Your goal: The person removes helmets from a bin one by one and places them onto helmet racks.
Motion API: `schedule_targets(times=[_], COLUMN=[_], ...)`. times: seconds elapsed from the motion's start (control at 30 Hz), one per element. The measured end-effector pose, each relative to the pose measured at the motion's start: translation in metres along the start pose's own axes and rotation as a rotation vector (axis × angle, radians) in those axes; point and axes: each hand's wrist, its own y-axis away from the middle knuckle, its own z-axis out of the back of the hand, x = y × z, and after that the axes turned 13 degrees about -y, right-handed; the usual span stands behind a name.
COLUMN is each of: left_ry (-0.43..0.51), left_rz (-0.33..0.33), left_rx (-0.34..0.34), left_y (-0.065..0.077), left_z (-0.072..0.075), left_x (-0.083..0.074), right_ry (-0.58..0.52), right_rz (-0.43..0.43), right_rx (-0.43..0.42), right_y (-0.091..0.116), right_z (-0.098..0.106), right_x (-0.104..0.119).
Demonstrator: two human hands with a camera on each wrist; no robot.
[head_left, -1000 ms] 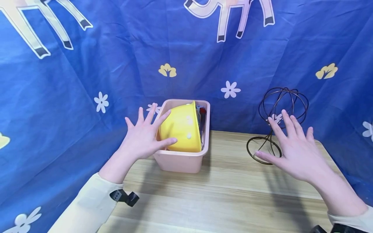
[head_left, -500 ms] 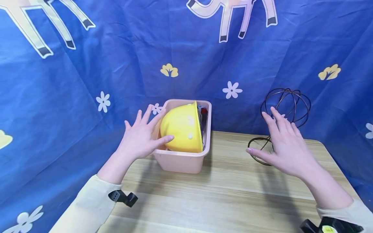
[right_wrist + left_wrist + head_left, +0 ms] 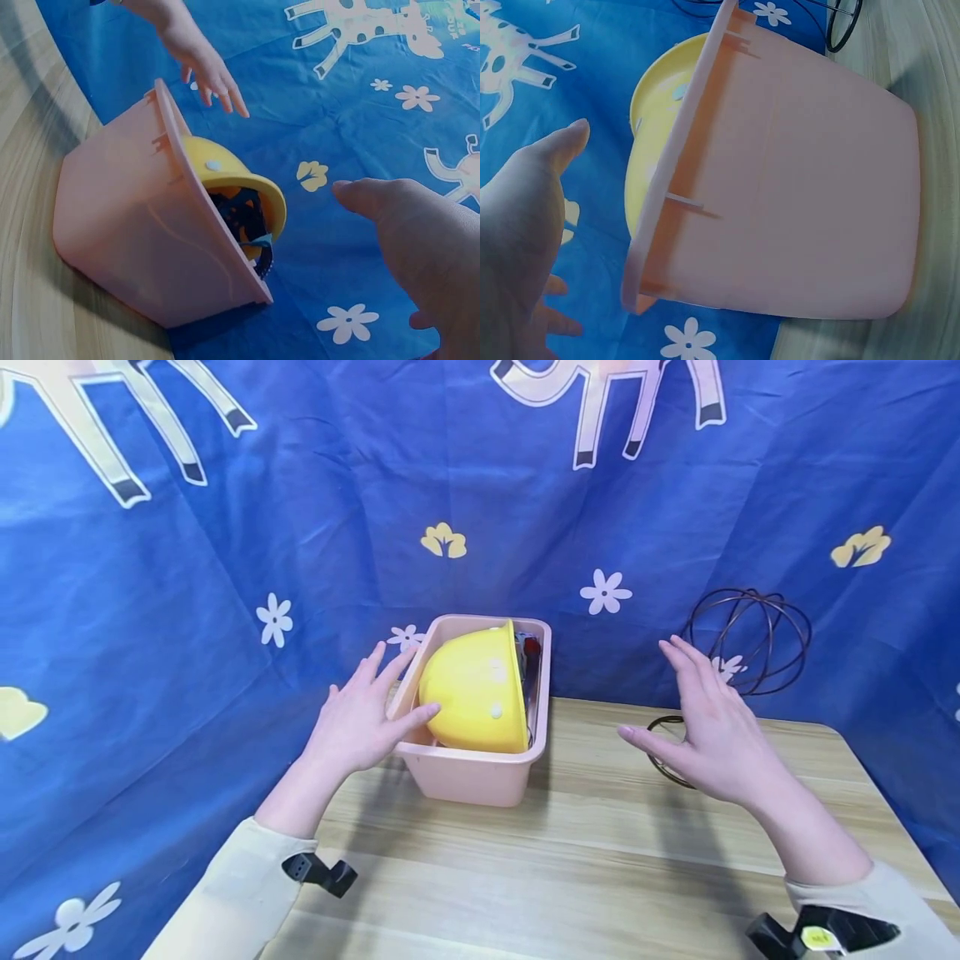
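My wide-spread, empty left hand and right hand flank a pink oblong plastic bin, nine and three o'clock. I'd close in evenly.

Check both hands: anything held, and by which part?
Nothing is held. The left hand hovers, fingers extended, beside the pink bin, apart from the yellow rounded item; the right hand hovers too.
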Motion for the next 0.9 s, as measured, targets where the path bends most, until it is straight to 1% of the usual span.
schedule_targets(times=[0.07,0.2,0.37,0.53,0.9], left_ry=[0.020,0.064,0.145,0.206,0.300], left_rz=[0.010,0.040,0.075,0.081,0.109], left_rx=[-0.014,-0.028,-0.040,-0.075,-0.178], left_y=[0.000,0.000,0.001,0.001,-0.002], left_z=[-0.003,-0.009,-0.014,-0.020,-0.033], left_x=[0.002,0.005,0.007,0.008,0.010], right_ry=[-0.036,-0.109,-0.183,-0.236,-0.360], right_rz=[0.002,-0.023,-0.049,-0.022,0.029], right_rx=[-0.009,-0.007,-0.003,-0.021,-0.039], right_y=[-0.002,-0.006,-0.010,-0.014,-0.025], right_z=[-0.003,-0.010,-0.018,-0.027,-0.044], right_x=[0.001,0.004,0.008,0.008,0.011])
